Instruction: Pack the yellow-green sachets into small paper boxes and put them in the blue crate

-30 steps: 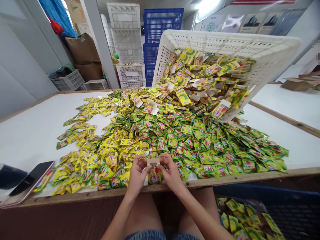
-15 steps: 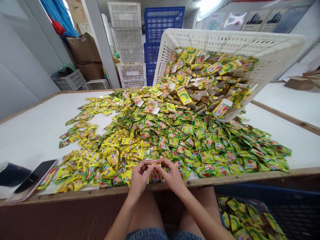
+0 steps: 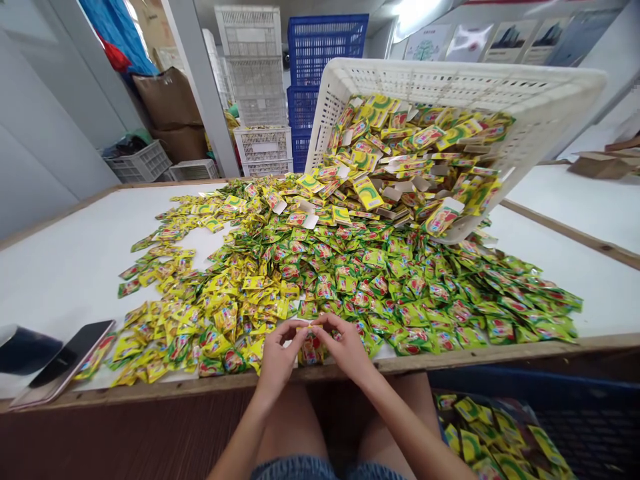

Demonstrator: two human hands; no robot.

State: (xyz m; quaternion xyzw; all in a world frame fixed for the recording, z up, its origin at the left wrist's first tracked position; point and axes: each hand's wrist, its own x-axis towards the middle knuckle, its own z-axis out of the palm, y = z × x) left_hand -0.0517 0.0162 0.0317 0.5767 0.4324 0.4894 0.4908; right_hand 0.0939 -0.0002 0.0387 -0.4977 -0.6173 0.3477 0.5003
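Close to the front edge of the table, my left hand (image 3: 281, 352) and my right hand (image 3: 343, 348) meet with thumbs and fingertips pinched together. Between and just below them shows a small yellow and red box (image 3: 313, 351), its upper end at my fingertips, which partly cover it. Green sachets (image 3: 410, 287) with red prints lie heaped beyond and right of my hands. To the left spreads a pile of yellow sachets (image 3: 220, 300). Farther back, a tilted white plastic crate (image 3: 450, 80) spills many small yellow boxes (image 3: 369, 192), several with open flaps, onto the heap.
A phone (image 3: 75, 357) and a dark cup (image 3: 27, 350) stand at the left front. Below the table's wooden edge (image 3: 505, 353), on the right, a blue crate (image 3: 585, 413) holds yellow boxes. White crates (image 3: 253, 67) and blue crates (image 3: 327, 50) are stacked behind.
My right fingers have shifted slightly and now show more of the box below them. Both hands remain in the same place; the piles look unchanged.
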